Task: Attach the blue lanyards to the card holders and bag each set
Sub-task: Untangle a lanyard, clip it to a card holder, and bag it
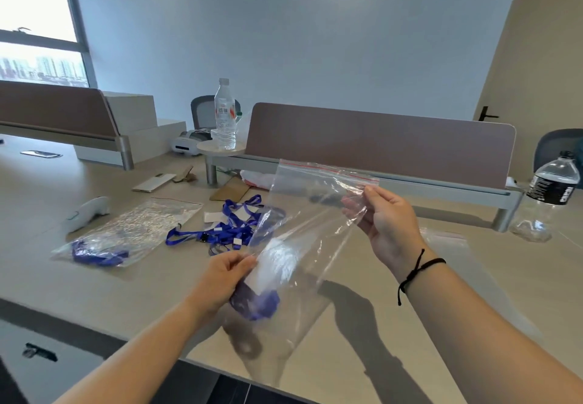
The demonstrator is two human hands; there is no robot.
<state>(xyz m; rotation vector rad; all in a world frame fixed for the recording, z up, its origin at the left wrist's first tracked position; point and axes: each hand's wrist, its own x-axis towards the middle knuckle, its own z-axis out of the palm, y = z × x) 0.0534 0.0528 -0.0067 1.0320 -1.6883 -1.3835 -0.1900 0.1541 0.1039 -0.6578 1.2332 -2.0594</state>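
Both bare forearms reach in from the bottom edge, and both hands are up off the counter (94,280) and busy. The left hand (225,279) sits low and near the middle, palm turned inward, fingers curled, its thumb and fingertips pinching the side of the clear bag (303,239). The right hand (386,220) is raised higher and further out, back of the hand to the camera, a black cord round the wrist, thumb and fingers pinching the bag just below its mouth.
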